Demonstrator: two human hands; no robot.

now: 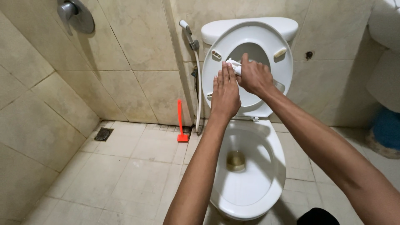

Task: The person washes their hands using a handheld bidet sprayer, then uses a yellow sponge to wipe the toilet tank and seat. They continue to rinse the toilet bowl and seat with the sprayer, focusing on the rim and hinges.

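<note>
White plastic shows in the grip of the right hand (255,77): a small brush or scrubber (234,66), only its pale end sticking out past the curled fingers, so its exact kind cannot be told. It is pressed against the underside of the raised toilet seat (266,41), near the upper left of the seat's opening. The left hand (225,93) lies flat and open just beside it, fingers straight and together, palm against the left part of the same seat, holding nothing. The two hands touch or nearly touch at the thumb side.

The seat stands upright against the tank (250,26), with two small bumpers showing on its ring. Below it is the open toilet bowl (266,166), white, with yellowish water at the bottom.

To the left of the tank a spray hose (197,83) hangs down the tiled wall (137,62), its nozzle at the top. Near its lower end a red scraper-like tool (181,123) leans upright against the wall on the tiled floor (137,175). Farther left a floor drain (103,133) sits in the corner, and a metal tap handle (77,16) is fixed high on the wall. A blue object (387,127) stands at the right edge.
</note>
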